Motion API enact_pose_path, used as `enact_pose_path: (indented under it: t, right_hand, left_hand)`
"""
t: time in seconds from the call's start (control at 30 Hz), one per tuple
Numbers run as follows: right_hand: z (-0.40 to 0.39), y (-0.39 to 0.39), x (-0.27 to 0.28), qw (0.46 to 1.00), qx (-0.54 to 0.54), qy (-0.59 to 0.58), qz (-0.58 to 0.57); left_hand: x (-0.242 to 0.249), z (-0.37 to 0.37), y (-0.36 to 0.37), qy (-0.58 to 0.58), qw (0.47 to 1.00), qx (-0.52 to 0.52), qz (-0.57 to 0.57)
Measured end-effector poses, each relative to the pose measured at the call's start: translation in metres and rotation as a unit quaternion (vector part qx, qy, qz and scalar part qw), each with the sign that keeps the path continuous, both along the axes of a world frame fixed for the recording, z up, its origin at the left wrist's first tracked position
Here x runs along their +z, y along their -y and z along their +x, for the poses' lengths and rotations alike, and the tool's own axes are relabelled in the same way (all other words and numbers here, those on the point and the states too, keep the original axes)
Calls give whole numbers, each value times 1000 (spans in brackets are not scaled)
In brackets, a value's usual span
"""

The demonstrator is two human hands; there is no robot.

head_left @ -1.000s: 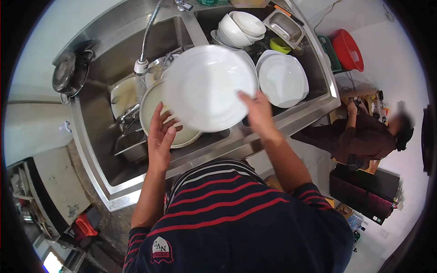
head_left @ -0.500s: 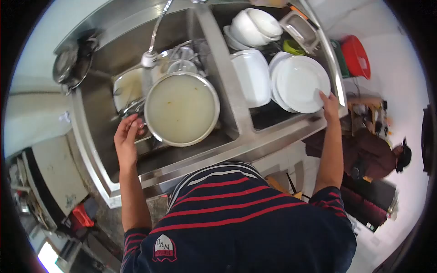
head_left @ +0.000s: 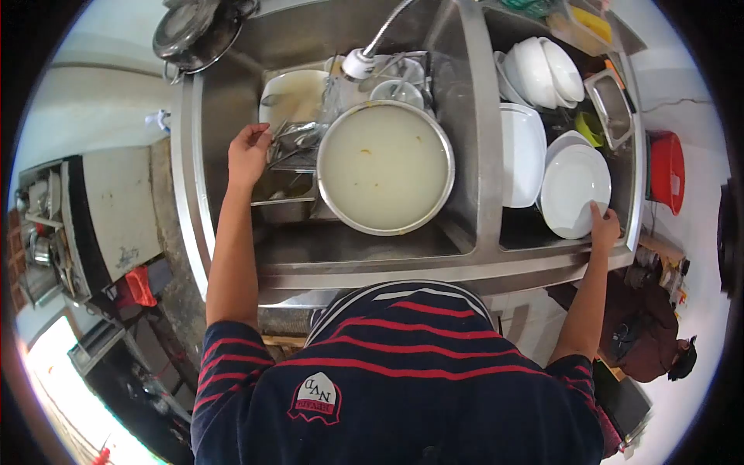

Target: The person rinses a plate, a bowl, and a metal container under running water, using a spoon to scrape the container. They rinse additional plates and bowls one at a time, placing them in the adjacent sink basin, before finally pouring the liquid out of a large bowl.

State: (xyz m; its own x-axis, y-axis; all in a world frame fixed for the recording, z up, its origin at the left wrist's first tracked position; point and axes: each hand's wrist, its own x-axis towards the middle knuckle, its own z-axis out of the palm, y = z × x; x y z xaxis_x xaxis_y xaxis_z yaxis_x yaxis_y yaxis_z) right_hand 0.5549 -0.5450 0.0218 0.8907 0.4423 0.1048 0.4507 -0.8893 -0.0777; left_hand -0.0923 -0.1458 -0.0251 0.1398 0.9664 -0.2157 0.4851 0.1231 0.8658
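Note:
My right hand [head_left: 604, 226] grips the near rim of a round white plate [head_left: 575, 190], thumb on top, in the right basin. The plate lies on other white plates. My left hand [head_left: 248, 157] is over the left basin, its fingers curled together; what they hold, if anything, I cannot make out. Just right of those fingers lies a pile of metal cutlery [head_left: 298, 139]. A large round metal pot [head_left: 386, 170] full of cloudy liquid stands beside the pile. Behind the cutlery, a white square dish [head_left: 293, 99] holds murky water.
A flexible faucet [head_left: 358, 65] hangs behind the pot. The right basin also holds white bowls [head_left: 542, 74], a rectangular white dish [head_left: 521, 155] and a metal tray [head_left: 608, 108]. A dark pot [head_left: 198, 35] sits at the back left corner. Another person [head_left: 639, 333] is at the right.
The camera view has shifted, so the sink appears further right and more level. My left hand has moved left and back from the pot. My right hand remains on the plate.

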Motion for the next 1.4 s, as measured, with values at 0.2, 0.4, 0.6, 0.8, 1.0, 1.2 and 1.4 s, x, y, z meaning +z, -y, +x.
enact_pose_path:
  t: [0.2, 0.4, 0.6, 0.8, 1.0, 1.2, 1.4]
  right_hand:
    - [-11, -6, -1, 999, -28, 5, -16]
    - [-20, 10, -3, 993, -22, 16, 111]
    - [-45, 25, 0, 979, 15, 26, 202]
    - [-43, 25, 3, 979, -39, 6, 200]
    - [-36, 39, -9, 974, -44, 25, 220]
    - [-42, 34, -2, 978, -58, 11, 200]
    - [-46, 29, -1, 976, -63, 8, 210]
  left_hand:
    - [-12, -27, -15, -90, 995, 33, 24]
    - [-35, -35, -35, -219, 974, -1, 58]
    - [-76, 0, -63, -281, 958, -56, 36]
    - [-109, 33, -126, -445, 889, -102, 33]
    - [-155, 38, -198, -495, 861, -109, 50]
    - [-239, -3, -257, -548, 781, -297, 31]
    - [-145, 28, -229, -508, 829, -234, 2]
